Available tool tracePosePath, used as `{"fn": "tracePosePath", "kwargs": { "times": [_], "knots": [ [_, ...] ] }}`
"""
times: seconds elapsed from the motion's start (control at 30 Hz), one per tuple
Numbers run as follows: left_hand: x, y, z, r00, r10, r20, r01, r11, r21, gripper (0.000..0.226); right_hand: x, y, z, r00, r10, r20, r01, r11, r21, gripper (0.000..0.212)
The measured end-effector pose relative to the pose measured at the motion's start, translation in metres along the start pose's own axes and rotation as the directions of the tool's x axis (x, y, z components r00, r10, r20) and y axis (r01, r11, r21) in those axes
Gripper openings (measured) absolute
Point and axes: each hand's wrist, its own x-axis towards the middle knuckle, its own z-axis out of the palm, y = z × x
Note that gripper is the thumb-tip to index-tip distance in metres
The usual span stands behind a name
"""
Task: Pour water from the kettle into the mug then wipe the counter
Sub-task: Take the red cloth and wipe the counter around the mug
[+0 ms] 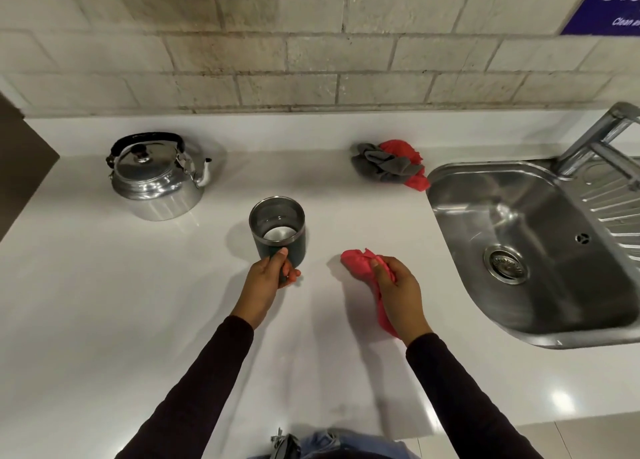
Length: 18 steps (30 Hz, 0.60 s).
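Note:
A shiny metal kettle (157,178) with a black handle stands at the back left of the white counter (104,302), spout pointing right. The dark mug (278,228) with a steel inside stands mid-counter, water visible in its bottom. My left hand (272,275) grips the mug at its near side, by the handle. To the right, my right hand (398,288) is closed around a bunched red cloth (360,261), which rests on the counter surface.
A heap of grey and red cloths (389,164) lies near the back, left of the steel sink (519,230). A tap (595,136) rises at the sink's far right. A tiled wall runs behind the counter.

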Motion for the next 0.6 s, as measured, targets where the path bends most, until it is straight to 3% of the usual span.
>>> {"fn": "tracePosePath", "kwargs": {
  "times": [0.13,0.27,0.33,0.6],
  "knots": [
    [-0.014,-0.004,-0.003,0.996,0.008,-0.089,-0.004,0.999,0.047,0.029,-0.001,-0.005,0.0,1.0,-0.009,-0.004,0.009,1.0,-0.005,0.02],
    [-0.033,-0.016,-0.01,0.927,0.048,-0.372,-0.024,0.997,0.069,0.023,0.002,-0.011,-0.005,0.999,-0.035,0.008,0.035,0.999,-0.034,0.02],
    [-0.044,-0.02,-0.011,0.896,0.03,-0.442,0.005,0.997,0.078,0.025,0.007,-0.013,-0.009,0.998,-0.057,0.015,0.058,0.997,-0.06,0.02],
    [-0.058,-0.025,0.028,0.974,-0.053,-0.218,0.085,0.987,0.14,0.033,0.041,-0.024,-0.033,0.993,-0.094,0.067,0.099,0.993,-0.071,0.025]
  ]
}}
